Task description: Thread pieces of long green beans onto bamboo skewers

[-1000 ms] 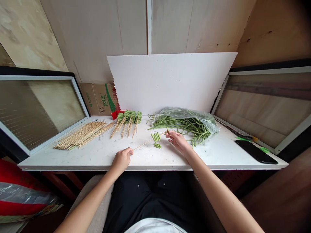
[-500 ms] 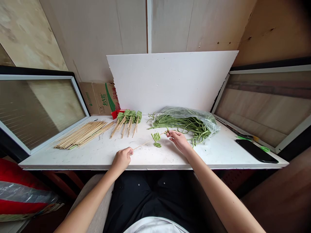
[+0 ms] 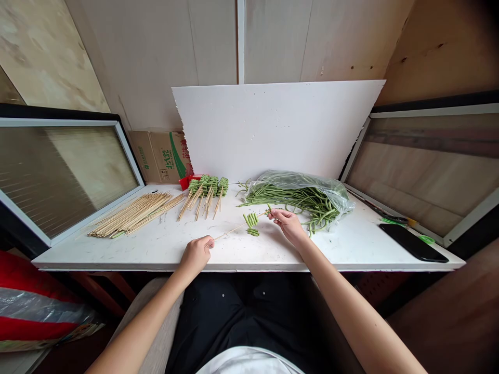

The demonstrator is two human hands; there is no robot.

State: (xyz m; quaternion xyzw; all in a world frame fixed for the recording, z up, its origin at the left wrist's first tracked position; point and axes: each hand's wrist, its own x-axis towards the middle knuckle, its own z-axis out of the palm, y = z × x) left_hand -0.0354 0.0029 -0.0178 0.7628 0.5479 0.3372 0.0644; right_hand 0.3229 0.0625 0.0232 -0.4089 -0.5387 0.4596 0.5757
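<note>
My left hand (image 3: 197, 253) is closed on the lower end of a thin wooden skewer (image 3: 230, 232), which slants up to the right. Several short green bean pieces (image 3: 252, 219) are near the middle of the skewer, and a few more bean pieces (image 3: 253, 232) lie on the table just below. At the skewer's upper end, my right hand (image 3: 286, 223) pinches a small green bean piece (image 3: 268, 208). Long green beans (image 3: 280, 196) in a clear plastic bag (image 3: 331, 189) lie behind my right hand.
On the white table (image 3: 156, 254), bare skewers (image 3: 132, 215) lie at left, beside bean-loaded skewers (image 3: 208, 186). A black phone (image 3: 413, 242) and scissors (image 3: 392, 218) are at right. A white board (image 3: 273, 130) stands behind, next to a cardboard box (image 3: 158, 156).
The view has shifted very slightly. Both hands keep nearly the same pose on the skewer and bean piece.
</note>
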